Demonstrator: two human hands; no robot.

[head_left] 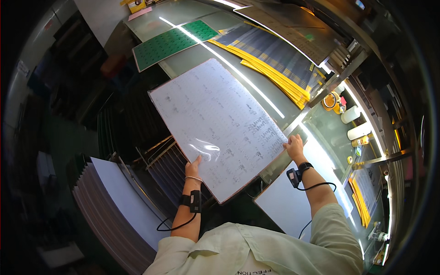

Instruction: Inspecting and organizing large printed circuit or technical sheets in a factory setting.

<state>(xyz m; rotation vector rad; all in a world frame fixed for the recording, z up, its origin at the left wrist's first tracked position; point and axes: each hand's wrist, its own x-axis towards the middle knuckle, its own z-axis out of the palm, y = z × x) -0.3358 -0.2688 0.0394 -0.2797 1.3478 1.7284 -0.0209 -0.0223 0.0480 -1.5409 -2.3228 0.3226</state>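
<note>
A large white rectangular panel (215, 123) with rows of faint dark marks and a thin brownish edge is held up, tilted, in front of me. My left hand (193, 168) grips its near left edge, the thumb lying on top by a shiny ripple in the surface. At its right edge, my right hand (295, 147) is closed on the border near the corner. The fingers under the panel are hidden. Below the right forearm lies a plain white sheet (288, 197) on the bench.
A green perforated board (174, 45) and yellow-edged dark films (270, 55) lie on the glass bench (233, 80). To the left, a rack (172, 169) stands beside stacked upright panels (107, 206). White rolls (359, 131) and tapes (329, 101) line the right side, under metal framing.
</note>
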